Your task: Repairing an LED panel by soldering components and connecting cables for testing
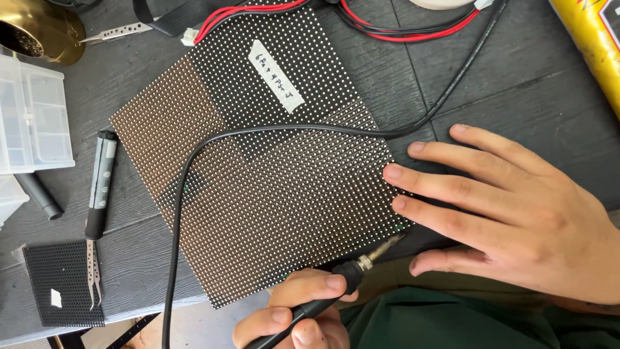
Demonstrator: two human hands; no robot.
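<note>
A black LED dot-matrix panel [278,187] lies tilted on the dark table, with a white tape label [276,75] near its top. My right hand [516,216] lies flat, fingers spread, its fingertips pressing on the panel's right edge. My left hand [300,317], at the bottom centre, grips a black soldering iron [349,274]. The iron's metal tip [389,243] points up and to the right at the panel's lower right edge. A black cable [194,161] runs from the bottom edge, loops across the panel and leaves at the top right.
Red and black wires [400,32] lie along the top. To the left are a clear plastic box [32,123], a brass object [39,29], a black pen-shaped tool [102,184], tweezers [93,271] and a small black panel piece [61,291]. A yellow cylinder [594,45] lies top right.
</note>
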